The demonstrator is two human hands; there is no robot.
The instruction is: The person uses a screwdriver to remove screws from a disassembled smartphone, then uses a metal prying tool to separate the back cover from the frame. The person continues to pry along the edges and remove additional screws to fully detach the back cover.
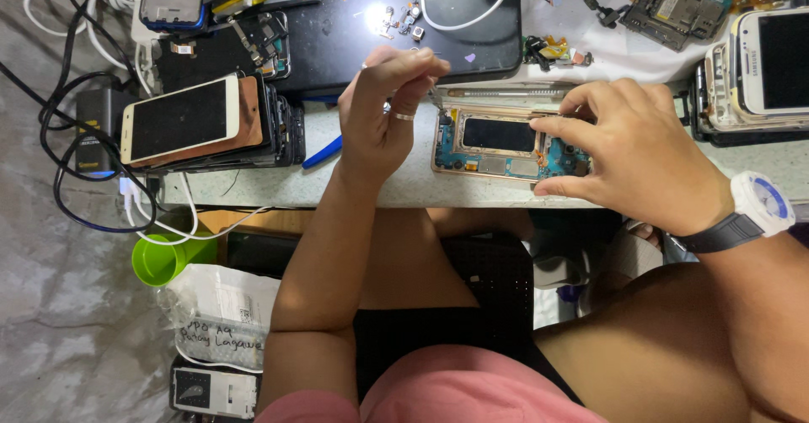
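At the near edge of the table (pixel 354 189), an opened phone (pixel 506 145) lies flat with its inner frame and blue circuit parts showing. Its long axis runs left to right, parallel to the table's front edge, and its near side sits just back from that edge. The right hand (pixel 628 157), with a white watch (pixel 761 204) on the wrist, grasps the phone's right end: the forefinger lies across the top corner and the thumb presses the lower corner, so that end is pinched between them. The left hand (pixel 383 111) is raised above the table just left of the phone, not touching it; its fingertips are pinched together, though whether they hold some small part I cannot tell. A ring shows on one finger.

Just behind the phone lies a thin metal tool (pixel 506 93), also lengthwise left to right, and beyond it a black mat (pixel 371 40) carrying small loose parts and a white cable (pixel 472 14). To the left, well apart from the phone, a stack of phones (pixel 202 124) fills the table, with a blue tool (pixel 323 152) between the stack and the left hand. To the right stands another stack topped by a white phone (pixel 771 61). Bare table surface remains only as a narrow strip along the front edge, left of the opened phone. Below the edge hang cables and a green cup (pixel 164 259).
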